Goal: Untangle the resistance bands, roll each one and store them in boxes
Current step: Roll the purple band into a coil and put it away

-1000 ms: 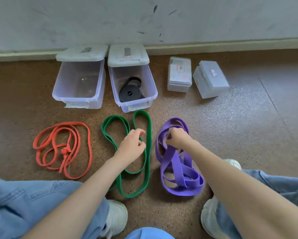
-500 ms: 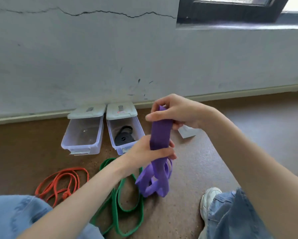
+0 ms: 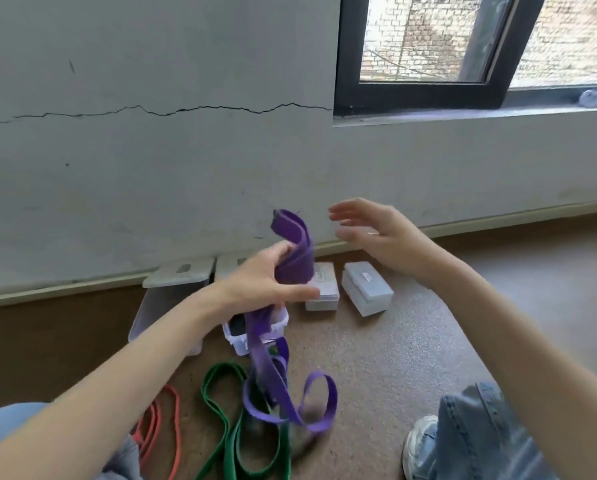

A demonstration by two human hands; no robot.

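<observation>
Holding the purple resistance band [image 3: 295, 258] alone, left hand [image 3: 259, 282] clamped mid-length; right hand [image 3: 376, 233] released, fingers spread; tail loops dangling, untangling underway, rolling pending.

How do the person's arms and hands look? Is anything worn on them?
Both forearms are bare up to the frame edge: no sleeves show. The left hand and right hand wear no gloves. No watch, ring or bracelet is visible, though the image is slightly blurred.
</observation>
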